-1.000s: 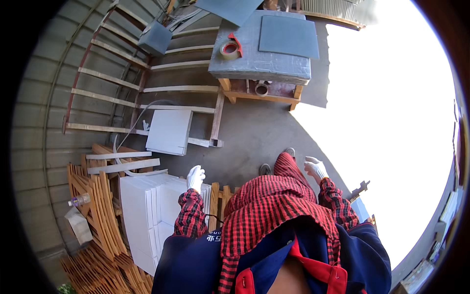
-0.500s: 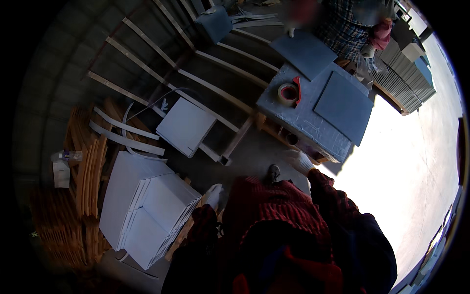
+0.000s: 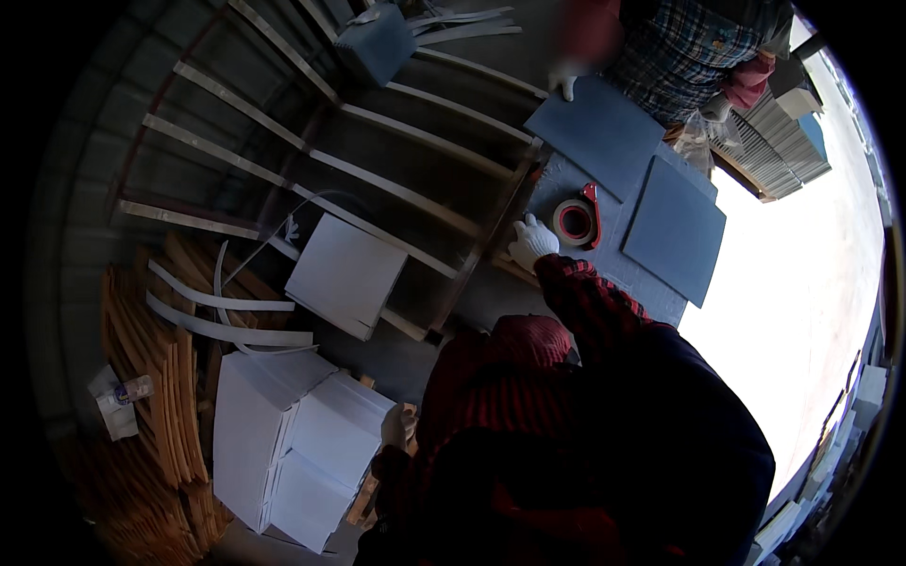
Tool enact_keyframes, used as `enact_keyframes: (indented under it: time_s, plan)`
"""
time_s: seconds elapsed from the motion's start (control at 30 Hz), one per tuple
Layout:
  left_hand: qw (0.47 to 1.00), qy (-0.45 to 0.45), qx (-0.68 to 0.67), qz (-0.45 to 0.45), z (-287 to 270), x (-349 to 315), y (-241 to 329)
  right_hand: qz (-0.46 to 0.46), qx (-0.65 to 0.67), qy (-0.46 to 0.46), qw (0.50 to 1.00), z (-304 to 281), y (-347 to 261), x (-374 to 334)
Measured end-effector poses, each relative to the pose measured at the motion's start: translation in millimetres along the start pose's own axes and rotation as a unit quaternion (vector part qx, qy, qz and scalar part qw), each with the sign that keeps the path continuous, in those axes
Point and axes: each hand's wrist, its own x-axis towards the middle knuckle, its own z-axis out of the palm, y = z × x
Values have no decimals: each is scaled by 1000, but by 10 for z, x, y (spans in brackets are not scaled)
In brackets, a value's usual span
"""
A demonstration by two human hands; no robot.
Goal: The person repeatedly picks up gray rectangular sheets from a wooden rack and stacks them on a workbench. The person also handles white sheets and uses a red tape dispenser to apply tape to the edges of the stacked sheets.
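Note:
My right hand [image 3: 533,242], in a white glove, is over the left edge of the grey-topped table [image 3: 618,268], fingers loosely bent and apart with nothing in them. Just right of it lies a red tape dispenser [image 3: 594,217] with a roll of tape [image 3: 573,223]. My left hand [image 3: 396,428], also gloved, hangs low beside the stack of white folded cartons [image 3: 326,424]; its fingers are dim and partly hidden. Two dark grey-blue panels lie on the table: a near one [image 3: 675,231] and a far one [image 3: 596,132].
Across the table, a co-worker's gloved hand [image 3: 563,85] touches the far panel. A slatted frame [image 3: 406,184] stands ahead, with a white box [image 3: 347,274] at its near end. Brown cardboard sheets [image 3: 156,377] and white curved strips [image 3: 226,319] lie at left. Stacked panels [image 3: 779,146] stand at right.
My right hand has risen from below the table's front edge to beside the tape dispenser. My left hand has shifted slightly down. The view has turned and moved nearer the table.

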Motion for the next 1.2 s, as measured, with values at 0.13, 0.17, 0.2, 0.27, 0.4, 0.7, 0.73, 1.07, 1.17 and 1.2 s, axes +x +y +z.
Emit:
enact_keyframes:
  time_s: [0.13, 0.17, 0.2, 0.27, 0.4, 0.7, 0.73, 1.07, 1.17, 1.2]
  plan:
    - [986, 23, 86, 141, -274, 77, 393, -39, 15, -5, 999, -33, -25, -5]
    - [991, 24, 79, 107, -183, 68, 642, -31, 12, -20, 999, -96, -34, 17]
    - [994, 25, 74, 73, -80, 72, 917, -21, 10, -36, 999, -150, -39, 32]
    - [995, 5, 71, 69, 105, 147, 1312, -36, 9, 3, 999, -108, 71, 80]
    - [975, -172, 82, 119, -142, 1002, 1397, -29, -7, -31, 999, -102, -77, 253]
    - [986, -53, 106, 116, 646, 451, 2523, -63, -61, -27, 996, -192, -52, 330]
    - [992, -40, 72, 93, 708, 510, 2722, -71, -68, -57, 994, -253, -35, 378]
    - [988, -5, 35, 150, 2027, 1127, 4867, -182, -62, -382, 904, -330, 397, 2222]
    - [972, -103, 144, 153, 2919, 1147, 6026, 45, 170, -346, 922, -502, 320, 2616]
    - [961, -139, 148, 188, 3093, 1284, 6324, 74, 221, -328, 915, -537, 267, 2759]
